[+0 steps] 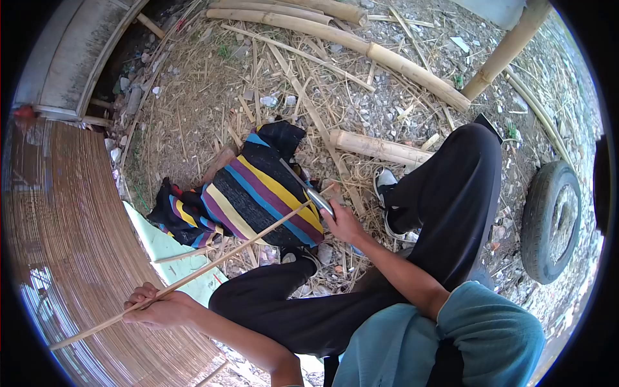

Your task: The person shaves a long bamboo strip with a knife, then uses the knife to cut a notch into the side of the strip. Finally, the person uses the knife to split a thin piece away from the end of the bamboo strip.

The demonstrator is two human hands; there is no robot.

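My left hand (158,307) is closed around a long, thin bamboo strip (225,260), which runs diagonally up to the right. My right hand (343,222) grips a knife (317,198) by its silver-grey handle, the narrow blade pointing up and left. The strip's far end meets the knife close to my right fingers. Beneath the blade and strip, a striped cloth (258,187) in black, yellow, blue and purple lies draped over something on the ground, with a bit of brownish surface showing at its edge.
Many thin bamboo strips (71,213) lie side by side at my left. Bamboo poles (335,39) stretch across the back, and a shorter bamboo piece (380,147) rests near my shoe. A tyre (550,222) stands at the right. Shavings and stones litter the ground.
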